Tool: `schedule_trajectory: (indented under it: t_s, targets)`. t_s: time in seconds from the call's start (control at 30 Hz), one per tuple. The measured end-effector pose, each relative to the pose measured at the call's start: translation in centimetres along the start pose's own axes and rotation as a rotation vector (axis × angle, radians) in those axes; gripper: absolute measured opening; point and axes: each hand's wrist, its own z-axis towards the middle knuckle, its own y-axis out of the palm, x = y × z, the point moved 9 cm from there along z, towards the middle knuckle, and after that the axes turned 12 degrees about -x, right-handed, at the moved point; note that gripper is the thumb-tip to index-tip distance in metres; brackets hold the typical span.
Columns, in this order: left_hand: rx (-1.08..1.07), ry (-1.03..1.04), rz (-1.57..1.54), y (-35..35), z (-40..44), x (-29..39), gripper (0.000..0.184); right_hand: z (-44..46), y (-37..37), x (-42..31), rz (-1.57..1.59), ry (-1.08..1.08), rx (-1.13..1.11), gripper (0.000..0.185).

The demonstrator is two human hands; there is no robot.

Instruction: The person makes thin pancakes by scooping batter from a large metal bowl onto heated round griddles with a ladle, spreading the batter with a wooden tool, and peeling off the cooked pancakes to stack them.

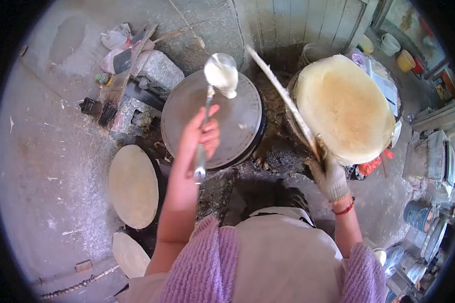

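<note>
My left hand (203, 134) is closed around the handle of a metal ladle (222, 73). White batter (224, 81) fills the ladle's bowl and drips over its rim, above a round grey griddle (189, 111). The griddle's surface has a few pale specks and no flatbread on it. In a knit work glove, my right hand (332, 174) grips the lower end of a long wooden stick (284, 96). The stick slants up and left between the griddle and a round pile of pale, browned flatbread (346, 103).
A thin pale round (134, 187) lies on a dark plate at the left, with another pale round (129, 255) below it. Concrete blocks (159, 70) and a plank stand behind. Buckets (405, 60) sit at the far right, and a blue bucket (417, 216) lower down.
</note>
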Motion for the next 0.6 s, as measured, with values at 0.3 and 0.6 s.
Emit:
schedule_trajectory:
  t_s: [0.3, 0.6]
  targets:
    - [0.240, 0.113, 0.104, -6.6, 4.2, -1.7, 0.048, 2.2, 11.3, 1.4, -0.266, 0.163, -0.193, 0.035]
    - [0.481, 0.502, 0.277, -12.9, -4.1, 5.3, 0.031, 15.2, 18.4, -6.6, -0.226, 0.041, -0.331, 0.039]
